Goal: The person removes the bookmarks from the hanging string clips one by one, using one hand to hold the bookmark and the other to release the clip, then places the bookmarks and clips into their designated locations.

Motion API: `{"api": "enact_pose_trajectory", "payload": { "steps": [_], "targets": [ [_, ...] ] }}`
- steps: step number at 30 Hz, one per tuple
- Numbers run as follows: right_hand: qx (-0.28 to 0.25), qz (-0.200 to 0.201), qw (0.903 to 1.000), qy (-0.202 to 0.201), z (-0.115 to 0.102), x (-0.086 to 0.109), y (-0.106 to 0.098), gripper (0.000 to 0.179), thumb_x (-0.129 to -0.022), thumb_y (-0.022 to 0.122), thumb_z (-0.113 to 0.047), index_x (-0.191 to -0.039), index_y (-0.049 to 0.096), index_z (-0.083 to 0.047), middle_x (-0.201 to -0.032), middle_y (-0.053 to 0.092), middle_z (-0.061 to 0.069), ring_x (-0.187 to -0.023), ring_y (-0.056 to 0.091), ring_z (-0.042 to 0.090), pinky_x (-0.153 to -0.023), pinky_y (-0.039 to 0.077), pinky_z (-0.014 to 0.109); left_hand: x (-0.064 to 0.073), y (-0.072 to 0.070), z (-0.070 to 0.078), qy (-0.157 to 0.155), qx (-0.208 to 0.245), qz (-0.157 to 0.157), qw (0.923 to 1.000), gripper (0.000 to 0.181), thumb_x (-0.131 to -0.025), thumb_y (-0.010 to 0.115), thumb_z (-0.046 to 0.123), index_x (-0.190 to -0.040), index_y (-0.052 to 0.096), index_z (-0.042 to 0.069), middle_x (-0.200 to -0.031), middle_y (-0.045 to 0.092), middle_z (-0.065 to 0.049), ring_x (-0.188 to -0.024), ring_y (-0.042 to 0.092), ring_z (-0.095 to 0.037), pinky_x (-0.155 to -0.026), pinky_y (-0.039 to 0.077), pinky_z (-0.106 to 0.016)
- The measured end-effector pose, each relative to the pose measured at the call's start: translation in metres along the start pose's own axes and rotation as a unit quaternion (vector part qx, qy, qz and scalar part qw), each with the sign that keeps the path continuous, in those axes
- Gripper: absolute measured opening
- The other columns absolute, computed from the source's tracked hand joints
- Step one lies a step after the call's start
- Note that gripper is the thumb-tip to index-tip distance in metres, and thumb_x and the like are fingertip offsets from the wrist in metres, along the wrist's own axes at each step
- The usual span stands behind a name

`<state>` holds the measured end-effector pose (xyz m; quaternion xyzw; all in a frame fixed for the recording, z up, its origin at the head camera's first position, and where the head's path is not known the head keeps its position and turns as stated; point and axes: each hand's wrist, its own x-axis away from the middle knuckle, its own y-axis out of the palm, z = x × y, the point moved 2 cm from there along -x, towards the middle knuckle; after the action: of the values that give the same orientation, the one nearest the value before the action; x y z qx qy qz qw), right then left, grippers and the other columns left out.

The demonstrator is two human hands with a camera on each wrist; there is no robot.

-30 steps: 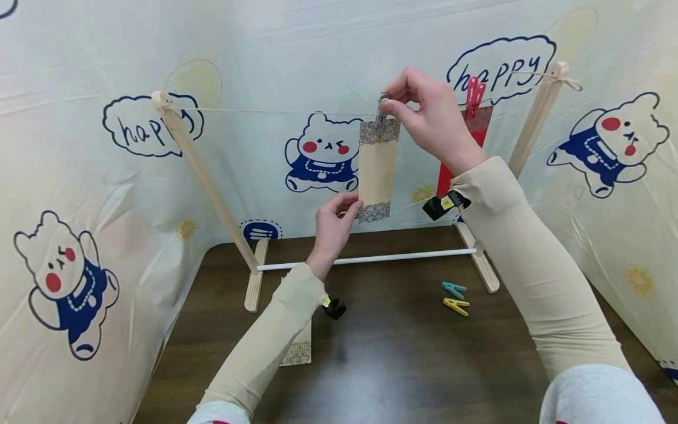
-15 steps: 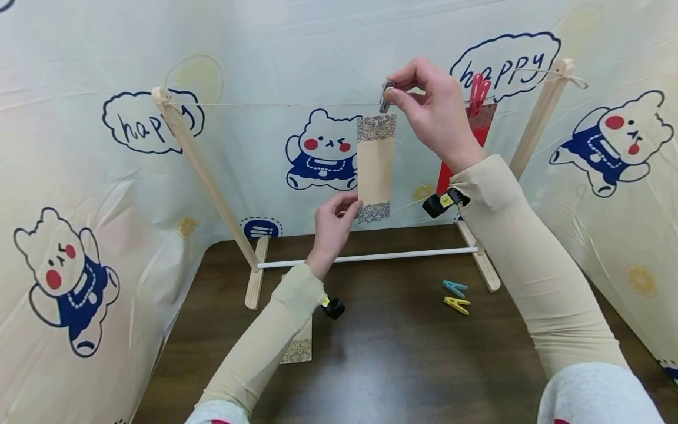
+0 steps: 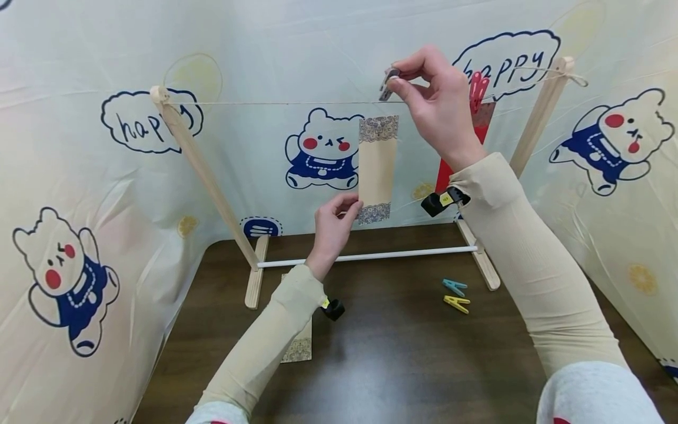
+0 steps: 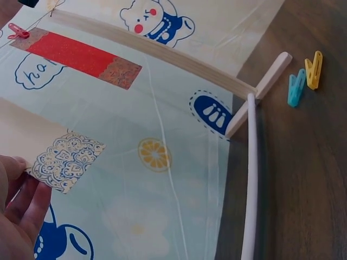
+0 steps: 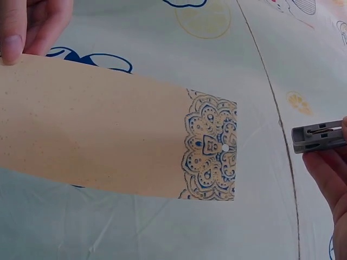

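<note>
1. I judge that I'm at the hanging step, lining the cream strip point(image 3: 377, 171) up with the string point(image 3: 265, 103); it isn't fastened there yet.
2. My left hand point(image 3: 333, 227) pinches the strip by its side edge near the lower patterned end, so most of it stands above those fingers.
3. My right hand point(image 3: 436, 100) holds the grey clip point(image 3: 389, 84) between thumb and fingertips, its nose just beside the string. I can't tell whether its jaws are parted.
4. The strip's upper end lies below my right fingertips, apart from the clip, with the string running between the two.
5. To my mind, the next move calls for my left fingers to raise that end to the string, and my right to squeeze the clip and bring it over both.
6. Behind my right hand, a red strip point(image 3: 481, 132) hangs from a red clip point(image 3: 478, 94).
</note>
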<state>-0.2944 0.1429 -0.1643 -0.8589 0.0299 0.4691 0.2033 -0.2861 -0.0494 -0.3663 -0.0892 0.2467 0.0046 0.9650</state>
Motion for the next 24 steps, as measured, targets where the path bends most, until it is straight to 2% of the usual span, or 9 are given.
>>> {"api": "enact_pose_trajectory", "payload": {
  "steps": [12,19,24],
  "targets": [
    [-0.016,-0.005,0.9998,0.008,-0.006,0.018,-0.007,0.020,-0.099,0.069,-0.004,-0.116,0.066,0.007,-0.114,0.069,0.010,-0.109,0.069,0.014,-0.097,0.056,0.027,0.009,-0.004,-0.002,-0.001,0.010,0.003,0.9999,0.016,-0.099,0.071,0.007,-0.113,0.076,0.001,-0.105,0.076,-0.014,-0.089,0.071,-0.024,-0.079,0.060,-0.025],
    [-0.027,-0.010,0.9987,-0.043,-0.003,0.030,-0.013,0.020,-0.096,0.070,0.003,-0.113,0.065,0.011,-0.112,0.070,0.010,-0.104,0.071,0.018,-0.091,0.058,0.026,0.014,-0.006,-0.003,-0.007,0.017,-0.001,0.9998,0.017,-0.099,0.072,0.007,-0.114,0.076,0.001,-0.106,0.075,-0.014,-0.091,0.072,-0.026,-0.080,0.061,-0.027],
    [-0.030,-0.021,0.9984,-0.044,0.000,0.037,-0.016,0.022,-0.095,0.070,0.005,-0.115,0.064,0.012,-0.113,0.071,0.013,-0.103,0.071,0.015,-0.090,0.058,0.025,0.016,-0.007,-0.005,-0.010,0.029,0.000,0.9995,0.015,-0.098,0.072,0.005,-0.112,0.076,-0.001,-0.104,0.076,-0.016,-0.091,0.072,-0.027,-0.080,0.062,-0.028]
  ]
}}
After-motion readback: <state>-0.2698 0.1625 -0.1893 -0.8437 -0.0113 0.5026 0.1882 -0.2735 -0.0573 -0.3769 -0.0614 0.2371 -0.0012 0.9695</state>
